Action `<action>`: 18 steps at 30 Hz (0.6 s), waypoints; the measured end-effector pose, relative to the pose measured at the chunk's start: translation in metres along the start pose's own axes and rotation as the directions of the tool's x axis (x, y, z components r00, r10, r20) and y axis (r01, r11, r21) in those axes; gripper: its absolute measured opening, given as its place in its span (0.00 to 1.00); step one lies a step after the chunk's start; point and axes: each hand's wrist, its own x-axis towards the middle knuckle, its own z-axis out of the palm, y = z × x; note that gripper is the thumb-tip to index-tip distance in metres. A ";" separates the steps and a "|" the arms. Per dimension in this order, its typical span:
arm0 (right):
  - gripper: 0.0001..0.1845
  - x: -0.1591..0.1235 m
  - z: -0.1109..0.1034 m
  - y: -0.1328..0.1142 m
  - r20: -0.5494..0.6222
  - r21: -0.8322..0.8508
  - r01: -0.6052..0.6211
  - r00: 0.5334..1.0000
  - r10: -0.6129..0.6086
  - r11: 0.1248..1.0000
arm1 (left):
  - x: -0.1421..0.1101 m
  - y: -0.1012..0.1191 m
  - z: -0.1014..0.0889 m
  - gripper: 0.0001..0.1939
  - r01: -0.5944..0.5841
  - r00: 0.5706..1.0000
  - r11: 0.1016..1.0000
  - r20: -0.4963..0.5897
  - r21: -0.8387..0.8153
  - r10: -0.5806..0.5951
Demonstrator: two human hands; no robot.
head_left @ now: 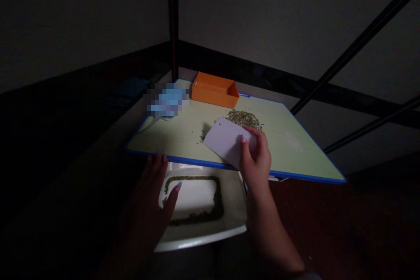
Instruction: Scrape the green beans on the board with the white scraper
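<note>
My right hand point(257, 157) grips a white plastic scraper point(226, 140), a flat sheet with a small hole near one corner. It is held tilted over the front part of a pale green board point(177, 140) with a blue edge. Just beyond the scraper lies a loose pile of small green grains point(244, 119), and a few more are scattered by its left edge. My left hand point(157, 197) has its fingers stretched out and thumb apart, at the left side of a white tray point(200, 243). Inside that tray, green grains point(218, 201) line the edges of the floor.
An orange open box point(213, 92) stands at the back of the board. To its left lies a blurred light-blue item point(169, 100) with a pale cord. A whitish patch point(291, 140) marks the board's right side. Dark-framed wall panels rise behind; the reddish floor is at right.
</note>
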 end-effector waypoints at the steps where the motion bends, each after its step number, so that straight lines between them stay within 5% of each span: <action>1: 0.13 0.000 0.000 0.000 -0.001 0.005 -0.005 1.000 0.005 1.000 | 0.000 0.000 0.000 0.36 -0.004 1.000 1.000 -0.003 -0.001 0.004; 18: 0.13 0.003 -0.002 0.002 -0.039 -0.031 -0.001 0.999 0.000 1.000 | 0.001 0.002 -0.003 0.35 -0.004 1.000 1.000 0.000 0.015 0.004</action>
